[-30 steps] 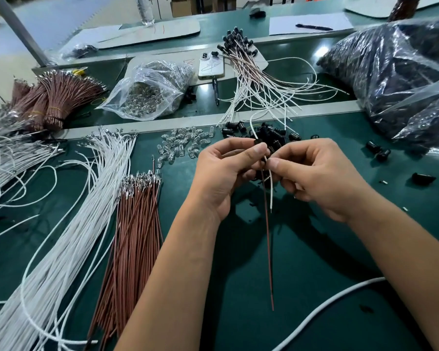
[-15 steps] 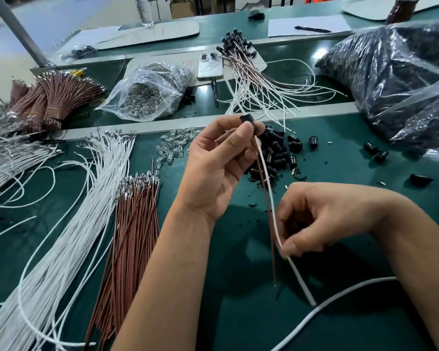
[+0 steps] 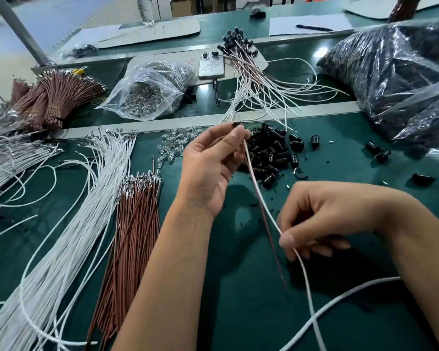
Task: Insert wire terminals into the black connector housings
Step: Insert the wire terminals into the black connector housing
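My left hand (image 3: 211, 163) is raised above the green mat and pinches a small black connector housing (image 3: 237, 124) between thumb and fingertips. A white wire (image 3: 261, 203) and a thin brown wire (image 3: 273, 239) hang down from that housing. My right hand (image 3: 322, 219) pinches the white wire lower down, between thumb and forefinger, and the wire runs on past it toward the near edge. A heap of loose black housings (image 3: 270, 154) lies just behind and right of my left hand. Brown terminal wires (image 3: 134, 224) and white terminal wires (image 3: 69, 224) lie in bundles at the left.
Clear bulbs (image 3: 173, 145) are scattered behind the brown bundle. A clear bag of parts (image 3: 150, 92), a phone (image 3: 211, 65) and finished assemblies (image 3: 254, 79) lie past the metal rail. A big bag of black housings (image 3: 401, 79) fills the right. A thick white cable (image 3: 340, 300) crosses the near mat.
My hands split apart from the centre: the left rose with the housing, and the right dropped toward me, sliding down the white wire. In the last half second little moved.
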